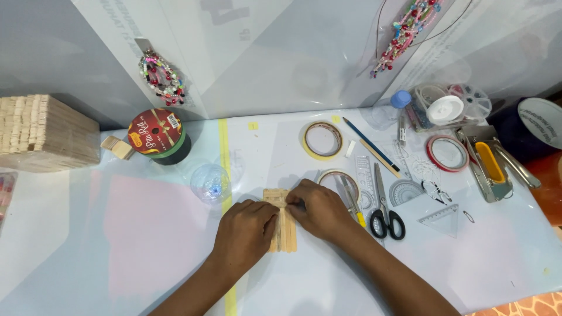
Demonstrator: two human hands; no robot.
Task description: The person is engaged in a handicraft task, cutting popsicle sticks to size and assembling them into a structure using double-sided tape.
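A small panel of flat wooden craft sticks [285, 231] lies on the pale table, sticks side by side with a cross stick near its top. My left hand [246, 231] rests on the panel's left side, fingers curled down on it. My right hand [319, 209] presses on the upper right of the panel, fingertips at the cross stick. Part of the panel is hidden under both hands.
Black-handled scissors [385, 215], a yellow-tipped cutter [353, 202], tape rolls [323, 140], rulers and a protractor [405, 192] lie to the right. A staple gun [487, 164] sits far right. A stack of wooden sticks [44, 131], a ribbon spool [158, 136] and a clear cup [211, 182] are on the left.
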